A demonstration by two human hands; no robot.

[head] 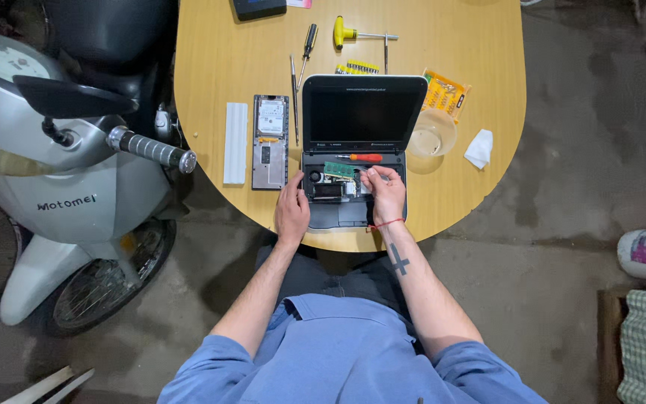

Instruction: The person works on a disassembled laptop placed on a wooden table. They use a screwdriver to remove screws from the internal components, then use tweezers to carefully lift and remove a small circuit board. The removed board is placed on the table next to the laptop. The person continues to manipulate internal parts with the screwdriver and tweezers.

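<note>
So, top-down view: a small laptop sits at the near edge of the round wooden table, centre of the frame, lid up and the keyboard deck stripped open. A green memory stick lies in the exposed bay, long axis running left-right across the frame, a bit tilted. It's just left of the right hand and up-right of the left hand, so the right one is clearly nearer.

Right hand is curled over the right part of the bay, fingertips pinched together right at the board, near the stick's right end. Whether it's actually gripping something tiny there, I can't tell, too small. Wrist is bent down, forearm coming in from the lower right, red string round the wrist.

Left hand lies flat along the laptop's left edge, fingers pointing up-frame, bracing the case rather than clamping anything. The two hands are apart, with the bay between them.

A red-handled screwdriver lies sideways just above the stick, by the hinge. Left of the laptop there's the removed cover plate and a white strip. A scooter fills the left of the frame.
</note>
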